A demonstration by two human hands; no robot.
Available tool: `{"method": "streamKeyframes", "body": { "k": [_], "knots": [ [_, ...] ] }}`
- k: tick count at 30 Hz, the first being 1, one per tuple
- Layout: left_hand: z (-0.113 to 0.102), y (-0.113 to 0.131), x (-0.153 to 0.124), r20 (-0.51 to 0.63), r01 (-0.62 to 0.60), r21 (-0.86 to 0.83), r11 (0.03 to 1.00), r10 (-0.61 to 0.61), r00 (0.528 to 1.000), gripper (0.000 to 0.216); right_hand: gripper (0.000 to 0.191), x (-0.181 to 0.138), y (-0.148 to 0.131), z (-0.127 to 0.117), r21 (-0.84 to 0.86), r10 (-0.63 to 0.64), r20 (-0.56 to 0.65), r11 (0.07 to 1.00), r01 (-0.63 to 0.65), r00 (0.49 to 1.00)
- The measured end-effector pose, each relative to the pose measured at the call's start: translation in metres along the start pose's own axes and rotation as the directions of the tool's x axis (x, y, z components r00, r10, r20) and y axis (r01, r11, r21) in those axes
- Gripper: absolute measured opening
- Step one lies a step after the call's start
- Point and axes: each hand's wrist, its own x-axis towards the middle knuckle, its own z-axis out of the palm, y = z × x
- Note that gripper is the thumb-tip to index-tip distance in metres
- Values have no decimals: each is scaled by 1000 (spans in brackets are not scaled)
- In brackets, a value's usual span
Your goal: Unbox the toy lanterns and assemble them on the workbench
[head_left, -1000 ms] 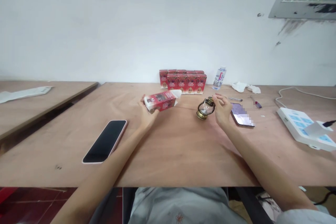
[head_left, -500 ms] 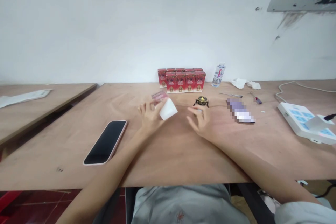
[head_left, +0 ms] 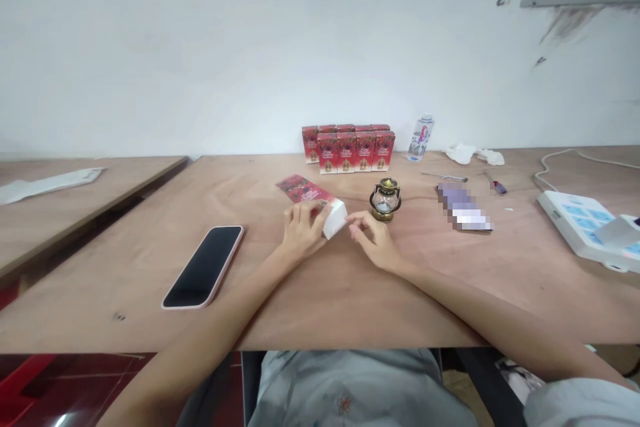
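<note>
Bright even daylight, soft shadows, wide-angle edge distortion, sharp

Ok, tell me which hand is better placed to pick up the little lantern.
Right, probably. The right hand lies just in front of the lantern, fingers loose at the white end of the red box. The left hand grips that box, farther from the lantern.

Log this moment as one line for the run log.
left hand: holding red-and-white cardboard box | right hand: fingertips at box's white end | small brass lantern: upright on wooden table, untouched
</note>
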Motion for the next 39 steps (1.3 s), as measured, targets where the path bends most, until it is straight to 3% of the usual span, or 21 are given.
{"method": "streamKeyframes", "body": {
  "k": [3,6,9,11,14,19,25,30,35,37,39],
  "knots": [
    [1,4,2,0,-16,-48,999,16,1000,32,23,2,4,-1,190,134,80,971,-147,988],
    [0,8,5,-32,32,-82,996,-35,999,29,36,3,3,-2,140,76,70,986,-86,995],
    [-1,8,7,-57,25,-97,995,-31,998,30,28,3,3,0,110,68,66,991,-75,995],
    [-2,6,6,-17,15,-119,993,-17,1000,36,16,4,7,3,157,120,25,980,-122,992],
    [-1,3,5,96,34,-192,981,-16,995,38,15,6,17,4,167,142,-73,978,-128,987],
    [-1,-4,7,83,41,-276,960,-18,996,36,20,10,25,-1,49,8,-112,999,-2,994],
    [-2,-15,13,-71,-167,-103,981,160,985,43,33,8,22,0,17,-101,3,995,101,995],
    [-6,-15,16,-183,-193,-15,981,187,965,44,37,5,22,-3,-121,-242,-124,966,228,962],
    [-6,-17,16,-157,-156,-47,987,147,977,36,44,1,16,-2,-417,-500,-80,802,427,862],
    [-4,-21,14,-95,-135,-77,988,128,987,33,49,1,14,-1,-530,-554,-56,722,445,831],
    [-2,-29,13,-21,-127,-92,988,126,992,31,53,1,13,-1,-609,-556,-31,670,425,831]
  ]
}}
